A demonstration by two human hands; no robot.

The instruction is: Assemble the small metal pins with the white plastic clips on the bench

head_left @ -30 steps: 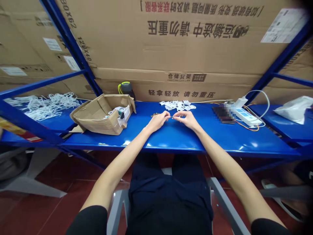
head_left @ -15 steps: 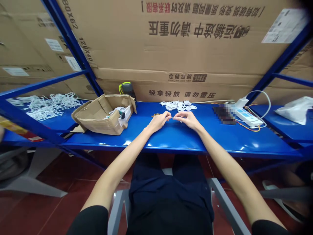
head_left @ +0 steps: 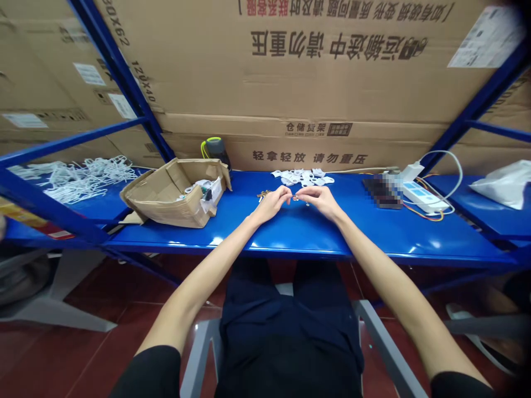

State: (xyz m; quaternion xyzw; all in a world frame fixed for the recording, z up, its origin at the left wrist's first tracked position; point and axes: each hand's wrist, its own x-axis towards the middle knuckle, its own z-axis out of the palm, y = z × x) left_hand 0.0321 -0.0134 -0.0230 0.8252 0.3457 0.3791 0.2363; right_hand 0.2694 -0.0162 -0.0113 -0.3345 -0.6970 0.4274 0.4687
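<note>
My left hand point(head_left: 272, 202) and my right hand point(head_left: 319, 200) meet over the middle of the blue shelf point(head_left: 298, 232). Both pinch a thin small metal part point(head_left: 295, 197) held between their fingertips; it is too small to name. Just behind the hands lies a pile of small white plastic pieces point(head_left: 302, 177). A few small brownish bits point(head_left: 263, 194) lie on the shelf beside my left hand.
A torn open cardboard box point(head_left: 174, 193) with small parts sits to the left, a dark bottle point(head_left: 215, 149) behind it. White wire hangers point(head_left: 78, 177) are heaped far left. A power strip with cables point(head_left: 418, 193) and a white bag point(head_left: 504, 182) lie right. Big cartons fill the back.
The two hands have drawn slightly closer together around the small part; otherwise only the camera has shifted a little.
</note>
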